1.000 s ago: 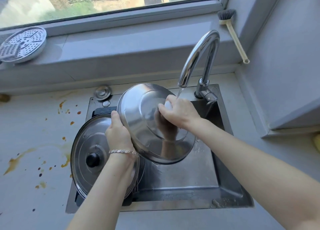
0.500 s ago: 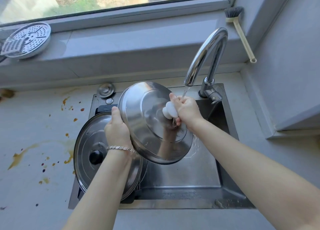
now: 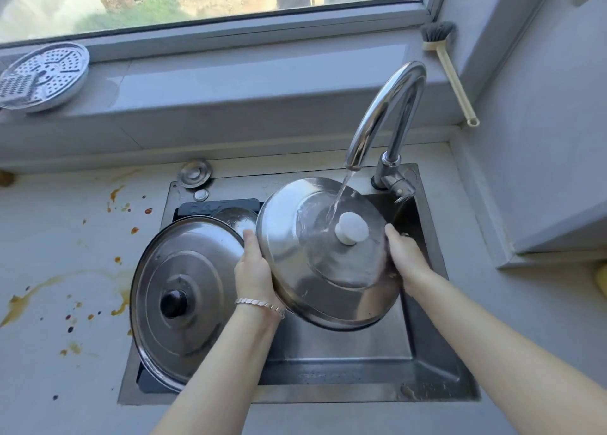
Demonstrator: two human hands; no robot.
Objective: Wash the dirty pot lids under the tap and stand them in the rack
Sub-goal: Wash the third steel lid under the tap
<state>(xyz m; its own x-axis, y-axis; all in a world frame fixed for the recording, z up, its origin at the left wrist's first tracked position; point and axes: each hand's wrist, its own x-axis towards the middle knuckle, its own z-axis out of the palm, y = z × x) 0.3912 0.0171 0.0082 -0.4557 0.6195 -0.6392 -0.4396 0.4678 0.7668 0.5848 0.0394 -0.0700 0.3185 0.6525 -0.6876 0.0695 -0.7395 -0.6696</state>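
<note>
The rinsing step was going on; the person held the lid with the white knob (image 3: 295, 270) over the sink (image 3: 345, 346), top side up and tipped a bit. The left hand (image 3: 254, 270) gripped its left edge; the right hand (image 3: 405, 257) gripped its right edge; so the hands were apart, one on each side. Water (image 3: 338, 198) ran from the tap (image 3: 384, 113) and hit the top of the lid just beside the white knob (image 3: 351, 228).

I think the next move was to turn the lid so the water reached every part, then flip it for the under side; wet steel is slippy, so both grips had to be firm. The big lid with the black knob (image 3: 184, 296) lay propped on the left side of the sink, over something dark (image 3: 216, 206); I could not tell if that was the rack.

Half a second before, the right hand was at the white knob; it had since gone out to the edge. The lid had moved right, under the stream; before, the water fell past it.
</note>
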